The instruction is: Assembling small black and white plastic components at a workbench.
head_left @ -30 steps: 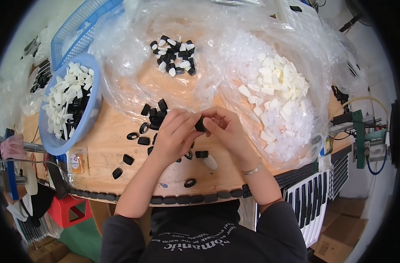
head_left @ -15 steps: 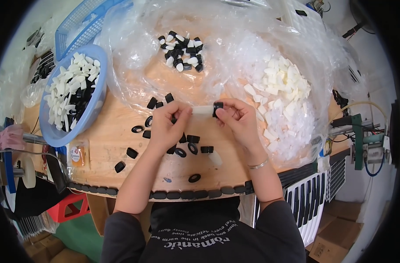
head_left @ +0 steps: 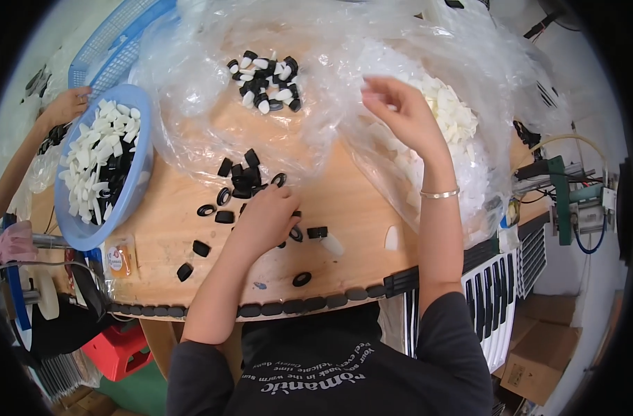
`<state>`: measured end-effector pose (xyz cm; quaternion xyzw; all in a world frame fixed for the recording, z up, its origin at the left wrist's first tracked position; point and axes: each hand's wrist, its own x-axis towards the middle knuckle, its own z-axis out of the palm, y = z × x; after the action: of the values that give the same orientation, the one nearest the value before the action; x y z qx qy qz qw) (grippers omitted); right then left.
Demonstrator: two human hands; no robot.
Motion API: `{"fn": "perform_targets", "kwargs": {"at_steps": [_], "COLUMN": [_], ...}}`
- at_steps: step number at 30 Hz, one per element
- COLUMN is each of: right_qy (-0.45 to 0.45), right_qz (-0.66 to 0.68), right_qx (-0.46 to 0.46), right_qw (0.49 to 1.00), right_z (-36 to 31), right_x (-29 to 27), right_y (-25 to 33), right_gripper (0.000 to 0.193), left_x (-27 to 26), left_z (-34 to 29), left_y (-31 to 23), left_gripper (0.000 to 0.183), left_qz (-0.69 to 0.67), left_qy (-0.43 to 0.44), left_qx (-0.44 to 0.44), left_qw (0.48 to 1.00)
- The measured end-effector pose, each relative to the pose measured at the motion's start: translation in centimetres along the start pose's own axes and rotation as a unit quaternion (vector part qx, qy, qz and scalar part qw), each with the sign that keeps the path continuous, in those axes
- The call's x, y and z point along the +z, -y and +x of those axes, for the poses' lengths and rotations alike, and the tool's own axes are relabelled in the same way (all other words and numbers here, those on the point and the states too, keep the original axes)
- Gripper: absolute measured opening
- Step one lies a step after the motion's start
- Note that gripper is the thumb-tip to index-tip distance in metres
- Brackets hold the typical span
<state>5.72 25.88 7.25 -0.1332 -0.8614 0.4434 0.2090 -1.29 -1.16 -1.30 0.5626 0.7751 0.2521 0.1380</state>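
My left hand [head_left: 266, 218] is low over the table, fingers curled down among black rings, its fingertips closing at a black ring [head_left: 297, 214] that they partly cover. More black rings [head_left: 241, 182] are scattered around it, some flat and some on edge. My right hand [head_left: 403, 114] is raised over the clear plastic bag, fingers stretched and thumb apart, with nothing visible in it. Beside that hand is a heap of white tapered pieces [head_left: 455, 114]. Farther off, a pile of black and white parts [head_left: 264, 82] lies on the plastic sheet.
A blue basin [head_left: 145, 156] of white and black parts stands at the left, a blue basket [head_left: 112, 52] behind it. Another person's hand [head_left: 68, 104] is near its rim. Clear plastic [head_left: 198, 118] spreads over the table's far half. Clamped metal fixtures [head_left: 557, 197] stand at the right.
My hands have parted from the white piece and black ring they held together. The right hand moved up and away; the left dropped onto the rings. Another person's hand appeared at the left.
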Motion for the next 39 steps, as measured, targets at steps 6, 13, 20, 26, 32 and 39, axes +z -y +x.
{"fn": "perform_targets", "kwargs": {"at_steps": [6,13,20,26,32,39], "right_qy": [-0.075,-0.111,-0.06,0.013,-0.002,0.058], "right_qz": [-0.289,-0.344,0.133,0.149,0.079,0.072], "right_qx": [0.092,0.066,0.035,-0.153,-0.204,-0.201], "right_qw": [0.95,0.93,0.989,0.977,0.976,0.975], "right_z": [-2.6,-2.8,-5.7,-7.2,-7.1,-7.4], "right_x": [1.5,2.4,5.1,8.6,9.7,9.0], "right_y": [-7.8,-9.0,-1.7,1.3,1.2,2.0], "right_gripper": [0.03,0.028,0.015,0.019,0.023,0.019], "left_x": [-0.1,-1.0,-1.1,-0.5,-0.6,-0.4], "left_z": [0.5,1.1,1.0,1.2,1.0,1.1], "left_y": [-0.6,-1.1,-1.7,-0.7,-0.7,-1.1], "left_gripper": [0.019,0.019,0.047,0.049,0.047,0.046], "left_qz": [-0.001,-0.185,-0.164,-0.229,-0.191,-0.187], "left_qy": [-0.043,-0.169,-0.27,-0.295,-0.3,-0.319], "left_qx": [0.053,0.036,0.039,0.008,0.019,0.052], "left_qw": [0.998,0.967,0.948,0.927,0.935,0.928]}}
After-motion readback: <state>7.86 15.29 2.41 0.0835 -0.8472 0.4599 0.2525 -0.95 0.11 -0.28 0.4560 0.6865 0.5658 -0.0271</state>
